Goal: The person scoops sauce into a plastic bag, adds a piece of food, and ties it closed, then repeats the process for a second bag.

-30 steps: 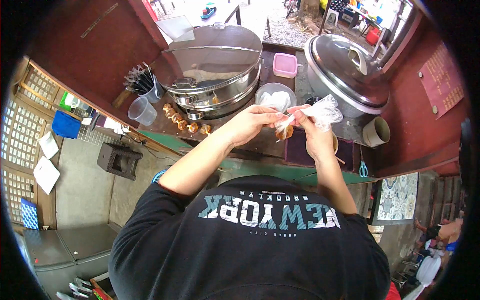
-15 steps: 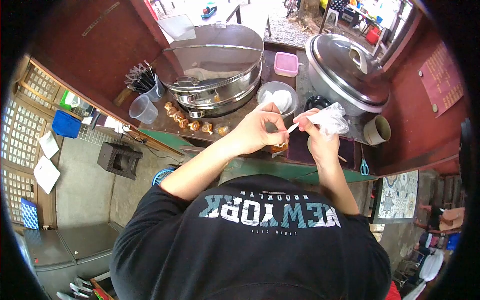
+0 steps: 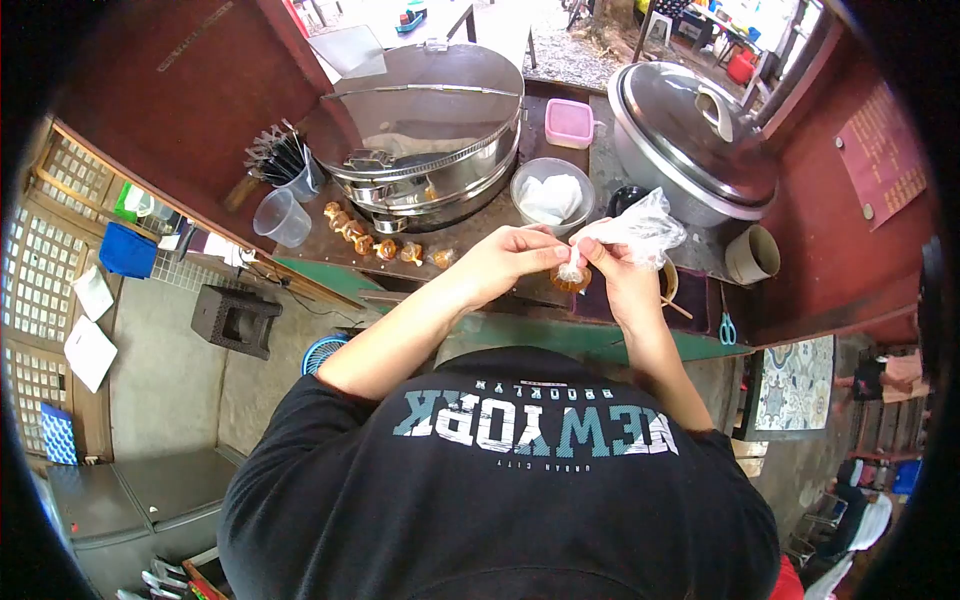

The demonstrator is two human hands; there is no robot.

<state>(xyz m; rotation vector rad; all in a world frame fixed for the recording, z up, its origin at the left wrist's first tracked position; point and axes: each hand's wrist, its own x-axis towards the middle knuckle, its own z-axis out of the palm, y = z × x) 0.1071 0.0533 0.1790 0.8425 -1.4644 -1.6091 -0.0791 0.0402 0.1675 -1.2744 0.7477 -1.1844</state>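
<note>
A small clear plastic bag with brown sauce (image 3: 569, 280) hangs between my hands, its neck twisted and wrapped with something pinkish, perhaps a rubber band. My left hand (image 3: 512, 262) is closed in a pinch at this neck from the left. From the other side my right hand (image 3: 624, 275) grips the neck between thumb and fingers, and the loose, crumpled bag top (image 3: 648, 228) sticks out above it. Partly behind my right hand is a container with a wooden stick (image 3: 677, 308). Just beyond my fingers stands a clear bowl (image 3: 518, 205) holding white plastic bags (image 3: 550, 198).
Several tied sauce bags (image 3: 386, 248) line the counter's left front, near an empty plastic cup (image 3: 283, 219). A large round steel container (image 3: 440, 140) and a lidded pot (image 3: 690, 150) stand behind. A pink box (image 3: 569, 123), a brown cup (image 3: 751, 256) and blue scissors (image 3: 728, 328) are around.
Both hands have come closer together at the bag's neck. My left hand has turned, its fingers now over the neck, and the sauce-filled bottom shows more clearly below.
</note>
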